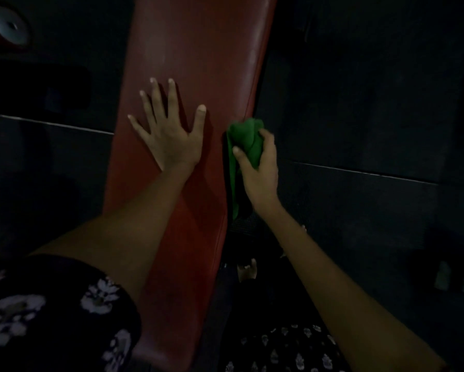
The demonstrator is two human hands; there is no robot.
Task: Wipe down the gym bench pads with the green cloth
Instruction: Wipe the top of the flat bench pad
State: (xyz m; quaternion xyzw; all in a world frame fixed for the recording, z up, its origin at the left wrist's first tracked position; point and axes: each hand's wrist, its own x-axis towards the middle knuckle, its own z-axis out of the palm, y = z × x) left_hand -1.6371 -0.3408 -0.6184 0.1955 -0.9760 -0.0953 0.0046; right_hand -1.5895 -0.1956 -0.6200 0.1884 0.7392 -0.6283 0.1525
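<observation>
A person wipes the right edge of a red gym pad in a dim room.

From left: a metal disc (8,25) (purpose unclear) sits at the top corner; the left hand (169,132) lies flat on the pad (198,49), fingers spread, its grip holding nothing; the right hand (257,167) has its grip clamped round the bunched cloth (245,138), pressed against the pad's right side with a tail hanging down. The wipe appears under way; the next stroke likely calls for firm pressure along that edge.
</observation>
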